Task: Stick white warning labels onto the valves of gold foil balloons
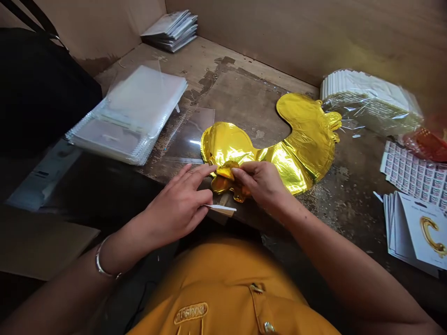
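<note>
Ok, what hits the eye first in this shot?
A shiny gold foil balloon, curved like a letter, dominates the middle of the worn brown tabletop, one end bunched between the left hand and right hand. Left of it lies a stack of clear plastic sleeves; at lower right, white printed cards showing a gold letter.

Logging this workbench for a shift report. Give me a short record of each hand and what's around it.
left hand: fingertips on the folded end of the gold foil balloon; white paper strip beside the palm
right hand: pinching that folded end
surface: worn wooden bench
nearby: stack of clear plastic bags, printed label sheet, cards showing a gold letter
</note>
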The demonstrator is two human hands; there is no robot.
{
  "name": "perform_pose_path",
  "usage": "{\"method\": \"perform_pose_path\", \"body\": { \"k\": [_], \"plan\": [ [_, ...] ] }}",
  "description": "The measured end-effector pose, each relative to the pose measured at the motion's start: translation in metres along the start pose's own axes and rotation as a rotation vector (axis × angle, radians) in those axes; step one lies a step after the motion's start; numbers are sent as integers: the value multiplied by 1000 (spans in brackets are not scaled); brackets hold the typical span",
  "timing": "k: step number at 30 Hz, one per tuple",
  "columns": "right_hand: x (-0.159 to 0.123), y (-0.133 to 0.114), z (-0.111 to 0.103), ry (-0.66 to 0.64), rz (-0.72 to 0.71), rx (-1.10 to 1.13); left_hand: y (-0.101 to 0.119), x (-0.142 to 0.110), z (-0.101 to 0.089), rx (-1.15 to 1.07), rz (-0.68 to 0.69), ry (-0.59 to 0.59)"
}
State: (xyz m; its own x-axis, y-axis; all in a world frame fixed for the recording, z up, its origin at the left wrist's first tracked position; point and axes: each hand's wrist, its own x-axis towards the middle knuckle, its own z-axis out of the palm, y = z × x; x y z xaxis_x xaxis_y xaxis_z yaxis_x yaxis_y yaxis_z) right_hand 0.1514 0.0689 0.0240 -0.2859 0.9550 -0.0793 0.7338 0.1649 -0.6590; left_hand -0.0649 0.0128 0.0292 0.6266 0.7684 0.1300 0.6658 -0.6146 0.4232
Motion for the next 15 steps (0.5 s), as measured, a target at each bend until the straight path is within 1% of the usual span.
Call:
{"method": "perform_pose_path", "body": {
  "k": [2, 4, 8, 10, 13, 15],
  "plan": [
    [5, 0, -3, -58, 5, 7, 0, 3, -1, 0, 27, 0],
    [10, 0, -5, -84, 21, 1, 0, 9, 1, 0, 87, -16],
    [14, 2, -5, -95, 43, 31, -7, 25, 7, -32, 234, -126],
    [9, 1, -2, -15, 23, -14, -11, 32, 10, -82, 263, -173],
    [-7, -2, 3, 158, -126, -247, -13, 37, 10, -109, 229, -209],
    [-20, -3, 5, 172, -220, -386, -13, 37, 9, -102, 197, -216]
  ]
}}
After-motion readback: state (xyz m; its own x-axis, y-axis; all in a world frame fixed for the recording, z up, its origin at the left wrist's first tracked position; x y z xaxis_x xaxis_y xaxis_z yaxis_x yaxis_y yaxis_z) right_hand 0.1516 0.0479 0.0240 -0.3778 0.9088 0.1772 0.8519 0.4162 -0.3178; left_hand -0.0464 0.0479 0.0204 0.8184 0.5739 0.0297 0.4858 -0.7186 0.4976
